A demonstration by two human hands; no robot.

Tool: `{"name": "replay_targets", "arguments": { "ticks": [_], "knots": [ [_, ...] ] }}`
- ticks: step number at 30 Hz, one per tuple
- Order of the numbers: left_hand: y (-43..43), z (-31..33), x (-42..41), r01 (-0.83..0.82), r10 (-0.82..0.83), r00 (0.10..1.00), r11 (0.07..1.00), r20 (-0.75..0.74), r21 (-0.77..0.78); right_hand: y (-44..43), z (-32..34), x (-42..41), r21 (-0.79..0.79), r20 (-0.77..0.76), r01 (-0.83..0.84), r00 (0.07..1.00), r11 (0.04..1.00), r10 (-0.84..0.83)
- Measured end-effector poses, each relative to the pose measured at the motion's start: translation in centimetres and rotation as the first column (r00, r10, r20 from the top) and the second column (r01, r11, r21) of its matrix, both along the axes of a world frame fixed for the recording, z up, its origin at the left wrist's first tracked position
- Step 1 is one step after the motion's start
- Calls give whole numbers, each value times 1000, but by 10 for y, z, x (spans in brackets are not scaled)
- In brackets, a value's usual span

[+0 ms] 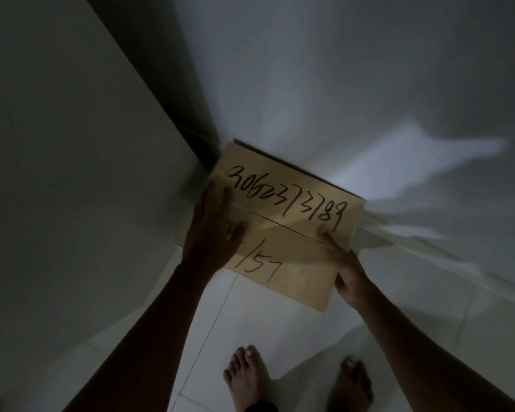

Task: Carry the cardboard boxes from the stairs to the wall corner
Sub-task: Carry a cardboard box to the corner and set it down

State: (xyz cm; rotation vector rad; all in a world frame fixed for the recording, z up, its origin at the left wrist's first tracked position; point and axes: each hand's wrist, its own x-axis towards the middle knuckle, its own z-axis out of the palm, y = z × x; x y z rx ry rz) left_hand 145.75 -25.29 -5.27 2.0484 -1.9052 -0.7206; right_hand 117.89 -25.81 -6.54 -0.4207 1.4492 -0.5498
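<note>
A brown cardboard box [283, 203] with black handwritten numbers on its closed top flaps sits low in the corner where two white walls meet. My left hand [213, 230] lies flat over the box's left edge and top. My right hand [344, 272] grips the right edge, thumb on the top flap. Whether the box rests on the floor or hangs just above it cannot be told. The light is dim, and the box's sides are hidden.
A white wall [57, 173] rises on the left and another white wall [369, 84] stands behind and to the right. The floor [250, 322] is pale tile. My bare feet [250, 379] stand just behind the box.
</note>
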Motion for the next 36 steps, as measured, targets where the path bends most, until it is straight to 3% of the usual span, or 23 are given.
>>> {"name": "replay_targets", "arguments": {
  "ticks": [6, 14, 21, 24, 28, 33, 36],
  "knots": [
    [-4, -15, 15, 13, -18, 997, 998, 77, 63, -4, -19, 34, -14, 10, 42, 999, 999, -42],
    [-9, -12, 36, 43, -57, 995, 985, 81, 168, -5, -20, 46, -22, 11, -31, 999, 999, 31],
    [-13, 34, 18, -19, -33, 987, 947, 156, 321, -22, 30, 41, 22, -306, -119, 945, 993, 120],
    [-7, 95, 5, 40, -94, 986, 936, 138, 351, -30, 96, 34, 53, -421, -197, 884, 979, 200],
    [-2, 227, -20, 108, -162, 981, 910, 103, 401, -26, 229, 12, 56, -529, -284, 805, 957, 270],
    [10, 422, -60, 196, -242, 959, 941, 146, 276, 26, 418, -34, 23, -604, -295, 757, 955, 249],
    [38, 511, -99, 299, -346, 923, 920, 169, 254, 74, 507, -78, -9, -711, -297, 673, 955, 203]
  ]
}}
